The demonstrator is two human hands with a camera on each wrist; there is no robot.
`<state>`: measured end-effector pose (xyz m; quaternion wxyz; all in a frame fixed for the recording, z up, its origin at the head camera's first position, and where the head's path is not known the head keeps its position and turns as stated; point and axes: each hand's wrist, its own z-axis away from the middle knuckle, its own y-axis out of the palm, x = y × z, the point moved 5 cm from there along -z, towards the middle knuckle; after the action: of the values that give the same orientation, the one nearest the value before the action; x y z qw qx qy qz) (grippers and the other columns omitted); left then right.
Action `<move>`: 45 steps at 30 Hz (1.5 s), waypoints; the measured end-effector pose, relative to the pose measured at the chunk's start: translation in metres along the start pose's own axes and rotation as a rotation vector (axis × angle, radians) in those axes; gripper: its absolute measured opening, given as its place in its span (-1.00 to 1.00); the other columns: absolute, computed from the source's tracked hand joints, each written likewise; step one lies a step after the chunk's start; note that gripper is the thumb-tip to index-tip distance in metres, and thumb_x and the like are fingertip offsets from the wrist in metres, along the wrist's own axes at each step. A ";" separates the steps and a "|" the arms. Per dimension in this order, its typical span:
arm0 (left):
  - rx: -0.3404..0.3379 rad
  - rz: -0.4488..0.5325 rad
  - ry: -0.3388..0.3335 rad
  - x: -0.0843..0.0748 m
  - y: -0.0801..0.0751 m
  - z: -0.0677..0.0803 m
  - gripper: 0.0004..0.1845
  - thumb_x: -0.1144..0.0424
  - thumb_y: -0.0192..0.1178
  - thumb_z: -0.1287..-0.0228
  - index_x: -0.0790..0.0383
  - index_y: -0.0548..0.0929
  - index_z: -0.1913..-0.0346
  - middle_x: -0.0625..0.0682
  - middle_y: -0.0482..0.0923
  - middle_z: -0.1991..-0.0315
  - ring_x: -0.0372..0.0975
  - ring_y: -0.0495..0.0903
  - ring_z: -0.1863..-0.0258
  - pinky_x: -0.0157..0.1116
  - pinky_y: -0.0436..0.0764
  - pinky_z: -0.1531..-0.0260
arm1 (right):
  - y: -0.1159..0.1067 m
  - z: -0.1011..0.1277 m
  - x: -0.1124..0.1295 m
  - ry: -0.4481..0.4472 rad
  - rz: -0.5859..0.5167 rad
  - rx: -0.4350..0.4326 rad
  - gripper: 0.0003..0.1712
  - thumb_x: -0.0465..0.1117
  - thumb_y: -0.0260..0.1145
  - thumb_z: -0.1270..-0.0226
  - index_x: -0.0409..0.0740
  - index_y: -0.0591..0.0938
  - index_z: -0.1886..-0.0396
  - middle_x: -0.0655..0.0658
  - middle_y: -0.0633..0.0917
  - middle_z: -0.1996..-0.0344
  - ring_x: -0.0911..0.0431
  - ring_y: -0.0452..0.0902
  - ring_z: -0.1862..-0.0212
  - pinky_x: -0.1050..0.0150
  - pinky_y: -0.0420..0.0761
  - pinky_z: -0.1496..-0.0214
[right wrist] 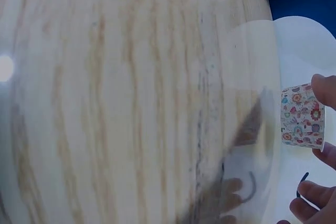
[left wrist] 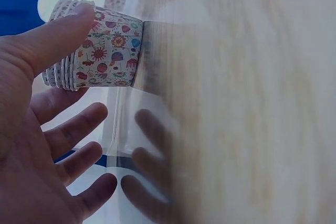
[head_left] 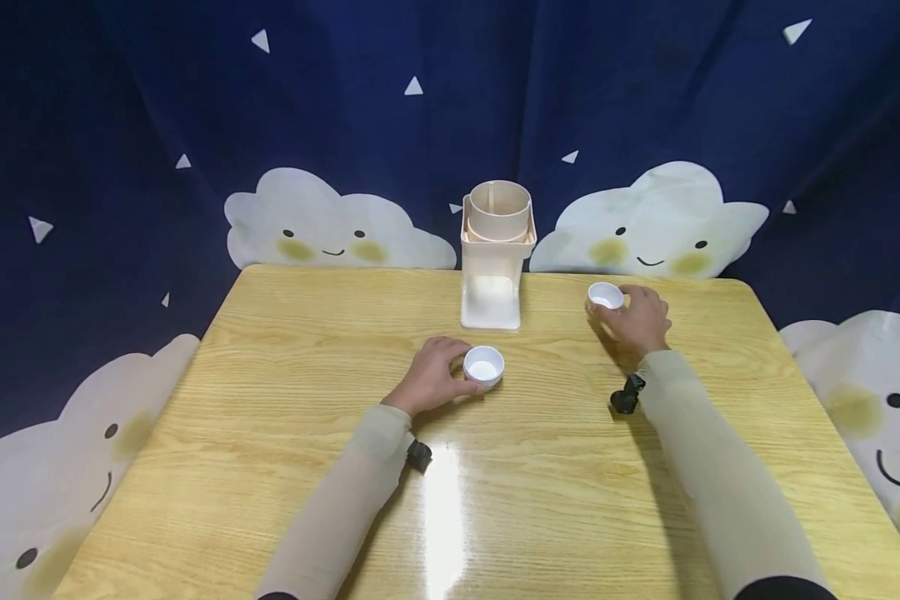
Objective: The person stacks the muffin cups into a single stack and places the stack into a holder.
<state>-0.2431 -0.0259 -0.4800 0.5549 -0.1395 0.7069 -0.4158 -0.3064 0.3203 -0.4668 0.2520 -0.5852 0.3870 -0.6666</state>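
Near the middle of the table, my left hand [head_left: 432, 379] pinches a small stack of nested paper cups [head_left: 484, 367] between thumb and index finger. In the left wrist view the stack [left wrist: 113, 51] has several white rims and a colourful printed pattern, its base right at the tabletop. The other left fingers are spread below it. Farther back on the right, my right hand [head_left: 637, 320] holds a single paper cup [head_left: 606, 294] by its sides near the rim. The right wrist view shows the same kind of print on this cup [right wrist: 303, 116]. Both cups look upright, with white insides.
A cream-coloured stand [head_left: 491, 287] with a round tube [head_left: 500, 208] on top is at the table's back edge, between the two hands. Behind the wooden table [head_left: 285, 350] hangs a dark blue curtain [head_left: 480, 50] with white clouds.
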 end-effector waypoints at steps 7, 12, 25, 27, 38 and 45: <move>-0.007 0.003 0.006 -0.001 0.001 -0.001 -0.36 -0.01 0.54 0.03 0.12 0.62 -0.14 0.06 0.60 -0.21 0.02 0.34 -0.38 0.06 0.30 -0.41 | -0.003 0.000 -0.002 -0.009 0.007 -0.012 -0.11 0.21 0.35 -0.23 -0.24 0.38 -0.39 -0.46 0.27 -0.41 -0.39 0.05 -0.39 -0.40 0.14 -0.20; -0.007 0.001 0.005 0.000 0.001 -0.001 -0.36 -0.01 0.54 0.03 0.12 0.63 -0.15 0.05 0.60 -0.21 0.01 0.35 -0.38 0.05 0.30 -0.42 | -0.002 0.005 0.000 -0.042 0.010 -0.023 -0.10 0.20 0.35 -0.24 -0.26 0.37 -0.40 -0.45 0.27 -0.42 -0.39 0.08 -0.38 -0.40 0.15 -0.19; -0.010 0.015 0.007 0.000 0.002 0.001 -0.37 0.01 0.56 0.05 0.11 0.64 -0.13 0.05 0.61 -0.20 0.03 0.33 -0.39 0.08 0.26 -0.44 | -0.002 0.017 0.014 -0.164 0.008 -0.051 -0.20 0.11 0.38 -0.24 -0.24 0.42 -0.35 -0.45 0.28 -0.43 -0.46 0.10 -0.39 -0.46 0.17 -0.21; -0.014 0.022 0.007 0.000 0.001 0.001 -0.38 0.02 0.56 0.05 0.10 0.64 -0.12 0.04 0.62 -0.19 0.02 0.33 -0.39 0.08 0.26 -0.44 | -0.002 0.020 0.018 -0.183 0.007 -0.057 -0.21 0.10 0.39 -0.23 -0.24 0.43 -0.33 -0.46 0.28 -0.43 -0.46 0.10 -0.40 -0.47 0.18 -0.21; -0.022 0.014 0.013 -0.002 -0.001 -0.001 -0.39 -0.02 0.56 0.06 0.08 0.66 -0.10 0.01 0.63 -0.16 0.00 0.36 -0.37 0.04 0.28 -0.43 | -0.010 0.031 0.044 -0.317 -0.039 -0.131 -0.25 0.00 0.45 -0.17 -0.31 0.48 -0.27 -0.43 0.38 -0.37 -0.41 0.18 -0.38 -0.41 0.21 -0.24; -0.024 0.033 0.011 -0.001 0.001 0.001 -0.39 -0.02 0.56 0.07 0.07 0.66 -0.10 0.01 0.63 -0.17 0.00 0.37 -0.35 0.06 0.30 -0.41 | -0.012 0.045 0.059 -0.365 -0.057 -0.154 -0.28 -0.03 0.48 -0.13 -0.32 0.50 -0.22 -0.46 0.38 -0.36 -0.45 0.17 -0.38 -0.45 0.20 -0.23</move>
<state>-0.2411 -0.0251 -0.4804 0.5561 -0.1325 0.7170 -0.3988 -0.2720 0.2702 -0.4219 0.2535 -0.7245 0.3679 -0.5249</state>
